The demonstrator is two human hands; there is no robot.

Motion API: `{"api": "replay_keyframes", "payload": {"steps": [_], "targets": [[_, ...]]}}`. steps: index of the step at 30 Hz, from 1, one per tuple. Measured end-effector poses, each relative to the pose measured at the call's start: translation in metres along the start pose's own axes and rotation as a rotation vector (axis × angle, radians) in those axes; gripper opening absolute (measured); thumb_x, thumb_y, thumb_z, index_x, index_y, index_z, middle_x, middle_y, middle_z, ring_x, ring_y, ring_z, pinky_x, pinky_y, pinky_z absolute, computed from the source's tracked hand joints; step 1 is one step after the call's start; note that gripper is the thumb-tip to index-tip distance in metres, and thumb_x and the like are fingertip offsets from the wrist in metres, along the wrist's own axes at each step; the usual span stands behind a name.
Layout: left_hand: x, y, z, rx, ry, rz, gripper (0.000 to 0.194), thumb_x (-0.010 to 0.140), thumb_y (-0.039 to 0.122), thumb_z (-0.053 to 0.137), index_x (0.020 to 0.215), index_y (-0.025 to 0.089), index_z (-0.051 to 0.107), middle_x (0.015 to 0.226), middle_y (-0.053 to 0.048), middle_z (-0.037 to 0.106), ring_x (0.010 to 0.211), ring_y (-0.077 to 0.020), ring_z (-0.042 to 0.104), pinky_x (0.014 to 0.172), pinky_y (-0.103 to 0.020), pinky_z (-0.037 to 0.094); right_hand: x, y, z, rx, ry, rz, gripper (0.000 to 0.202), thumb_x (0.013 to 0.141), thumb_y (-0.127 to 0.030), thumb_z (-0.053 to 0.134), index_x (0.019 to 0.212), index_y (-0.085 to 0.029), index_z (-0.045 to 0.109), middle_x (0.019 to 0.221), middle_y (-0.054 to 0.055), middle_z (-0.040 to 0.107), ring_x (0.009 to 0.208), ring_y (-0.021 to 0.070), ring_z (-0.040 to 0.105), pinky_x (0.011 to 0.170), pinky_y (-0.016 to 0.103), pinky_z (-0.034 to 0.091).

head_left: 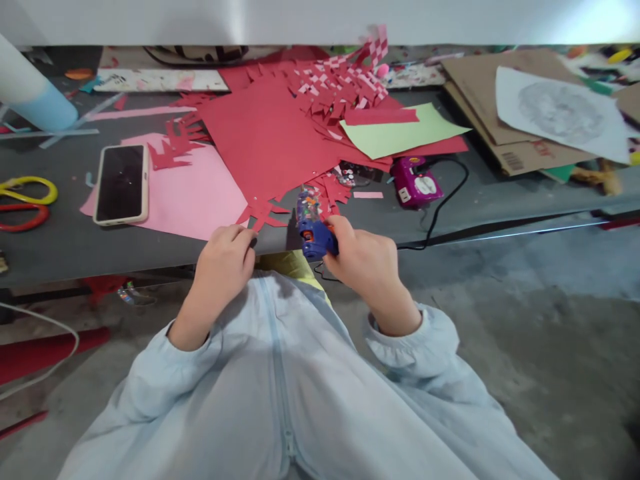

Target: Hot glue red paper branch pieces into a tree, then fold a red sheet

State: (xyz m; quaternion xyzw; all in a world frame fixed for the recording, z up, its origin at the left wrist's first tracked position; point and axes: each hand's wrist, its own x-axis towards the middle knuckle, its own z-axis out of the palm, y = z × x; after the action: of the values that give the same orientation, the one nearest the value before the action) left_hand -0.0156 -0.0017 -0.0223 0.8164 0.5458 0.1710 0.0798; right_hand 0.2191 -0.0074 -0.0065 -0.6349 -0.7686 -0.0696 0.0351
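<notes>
My right hand [367, 263] is wrapped round the handle of a blue glue gun [315, 230], whose see-through body points away from me over the table edge. To its left, my left hand [225, 260] rests at the table's front edge with curled fingers. Its fingertips meet the end of a cut red paper piece [265, 212] with several strips. Behind both hands lies a large red paper sheet [270, 133], partly over a pink paper sheet [187, 190]. More red scraps [333, 190] lie just beyond the glue gun's body.
A phone [121, 183] and scissors [30, 200] lie to the left. On the right are a purple box [415, 183] with a black cord [453, 193], a pale green sheet [405, 130] and cardboard [480, 113]. Woven red-and-pink paper [340, 83] is heaped at the back.
</notes>
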Motion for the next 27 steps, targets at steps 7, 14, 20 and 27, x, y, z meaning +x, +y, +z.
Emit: {"api": "replay_keyframes", "payload": {"steps": [7,14,20,27], "targets": [[-0.004,0.003,0.001,0.036,0.026,0.045,0.032,0.090,0.014,0.041,0.106,0.013,0.069,0.101,-0.011,0.070,0.097,-0.0267,0.061,0.090,-0.040,0.051,-0.011,0.042,0.007,-0.178,-0.084,0.269,0.039,0.086,-0.032,0.047,0.120,-0.015,0.056,0.071,0.010,0.070,0.063,0.0227,0.063,0.052,0.029,0.016],[-0.006,0.013,0.002,0.011,-0.002,0.140,0.029,0.091,0.013,0.041,0.106,0.015,0.067,0.101,-0.009,0.070,0.097,-0.0247,0.060,0.090,-0.039,0.051,-0.007,0.076,0.017,-0.271,-0.156,0.346,0.034,0.093,-0.032,0.042,0.121,-0.013,0.051,0.081,0.016,0.071,0.072,0.0274,0.068,0.054,0.029,0.018],[-0.009,0.019,0.002,0.003,-0.001,0.157,0.030,0.091,0.013,0.042,0.108,0.014,0.067,0.102,-0.010,0.069,0.096,-0.0241,0.060,0.090,-0.039,0.051,0.005,0.083,0.020,-0.270,-0.214,0.359,0.034,0.094,-0.038,0.043,0.115,-0.012,0.051,0.083,0.019,0.071,0.077,0.0312,0.069,0.056,0.030,0.024],[-0.009,0.025,-0.002,-0.015,-0.043,0.147,0.032,0.091,0.014,0.040,0.110,0.015,0.067,0.104,-0.010,0.069,0.099,-0.0249,0.060,0.091,-0.042,0.051,0.016,0.088,0.023,-0.252,-0.176,0.307,0.044,0.094,-0.046,0.041,0.116,-0.009,0.052,0.084,0.020,0.070,0.077,0.0323,0.069,0.056,0.032,0.026]]}}
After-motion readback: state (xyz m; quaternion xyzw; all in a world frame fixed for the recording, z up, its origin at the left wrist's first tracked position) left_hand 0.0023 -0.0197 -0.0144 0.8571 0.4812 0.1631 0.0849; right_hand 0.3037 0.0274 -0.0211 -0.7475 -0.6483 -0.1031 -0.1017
